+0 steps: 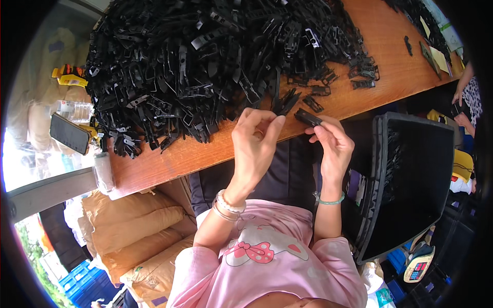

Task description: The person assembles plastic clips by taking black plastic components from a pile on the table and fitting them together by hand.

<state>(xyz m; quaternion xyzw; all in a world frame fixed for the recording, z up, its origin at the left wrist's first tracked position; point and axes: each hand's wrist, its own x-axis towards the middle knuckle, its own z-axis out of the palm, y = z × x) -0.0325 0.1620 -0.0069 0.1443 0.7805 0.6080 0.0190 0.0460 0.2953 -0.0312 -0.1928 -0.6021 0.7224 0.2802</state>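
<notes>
A large heap of black plastic parts (179, 66), slim and clip-like, covers much of the wooden table (205, 154). At the table's front edge my right hand (335, 149) pinches one small, long black plastic part (308, 117) between thumb and fingers. To its left, my left hand (254, 143) is closed, thumb against the fingers. Whether anything sits in that pinch I cannot make out. Just beyond its fingertips lie a few dark slender pieces (287, 101). More loose black parts (313, 103) rest on the wood past my right hand.
A deep black crate (416, 179) stands to my right with some black parts inside. Paper sacks (133, 226) are stacked below the table at left. A phone (70, 133) is propped at the left end. Another person's arm (465, 84) shows at far right.
</notes>
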